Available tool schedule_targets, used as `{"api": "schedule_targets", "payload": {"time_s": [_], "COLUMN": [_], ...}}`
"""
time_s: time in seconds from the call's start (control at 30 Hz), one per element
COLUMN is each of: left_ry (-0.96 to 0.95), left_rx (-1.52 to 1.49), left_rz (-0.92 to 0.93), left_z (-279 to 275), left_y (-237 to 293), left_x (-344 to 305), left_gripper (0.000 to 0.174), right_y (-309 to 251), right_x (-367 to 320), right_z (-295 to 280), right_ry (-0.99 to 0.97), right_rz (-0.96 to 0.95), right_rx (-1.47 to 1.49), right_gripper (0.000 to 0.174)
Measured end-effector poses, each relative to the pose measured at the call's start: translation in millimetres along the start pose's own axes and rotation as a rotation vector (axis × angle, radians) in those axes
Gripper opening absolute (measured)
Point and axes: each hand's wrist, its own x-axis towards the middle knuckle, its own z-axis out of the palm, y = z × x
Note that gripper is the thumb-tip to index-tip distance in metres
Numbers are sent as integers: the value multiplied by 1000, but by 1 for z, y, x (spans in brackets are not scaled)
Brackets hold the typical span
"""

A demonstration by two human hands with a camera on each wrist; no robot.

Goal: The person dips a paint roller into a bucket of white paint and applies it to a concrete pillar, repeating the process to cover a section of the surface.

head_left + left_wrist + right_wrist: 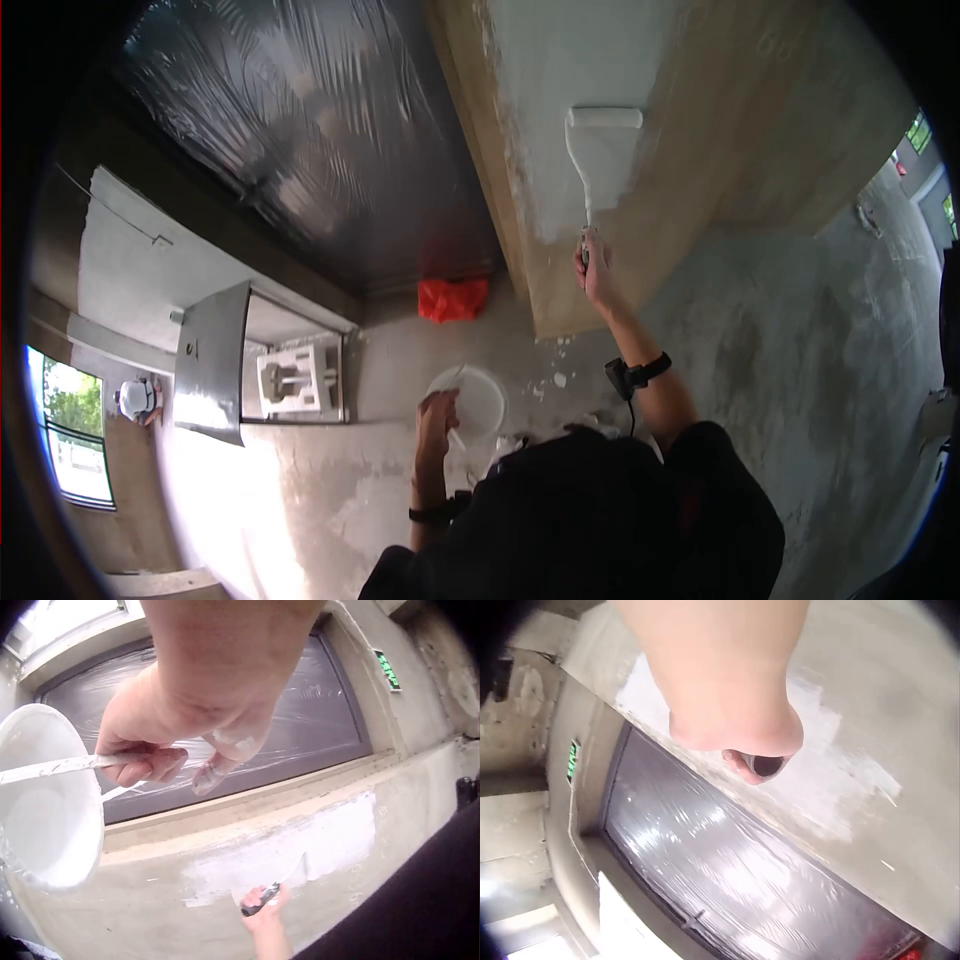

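In the head view my right hand (594, 268) grips the handle of a paint roller, and the white roller (604, 118) lies against a white-painted patch (560, 60) on the wall. The right wrist view shows the right hand (739, 735) round the dark handle end (766, 766); the roller head is hidden there. My left hand (437, 425) holds the handle of a white bucket (482, 402) low in front of me. Seen from the left wrist, the fingers of the left hand (180, 727) curl round the white handle (52, 769), with the bucket (52, 810) beside them.
A window covered in plastic film (320, 120) is left of the painted wall. A red bag (452, 299) lies below it. An open cabinet (213, 360) holding a white piece (292, 379) stands left. White fragments (560, 380) lie on the floor. A green sign (388, 671) hangs beside the window.
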Motion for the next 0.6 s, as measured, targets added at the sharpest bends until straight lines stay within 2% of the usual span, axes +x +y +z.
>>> {"api": "schedule_targets", "payload": {"time_s": [0.23,0.6], "left_ry": [-14,-27], "left_rx": [1,14], "left_rz": [0,6], "left_z": [0,9], "left_y": [-2,3], "left_x": [1,3], "left_gripper": [17,16], "right_y": [-128,-263], "right_x": [38,91], "right_z": [37,78], "right_ry": [-62,-116], "right_rz": [-179,-314], "right_rx": [-49,-93], "right_gripper": [44,46]}}
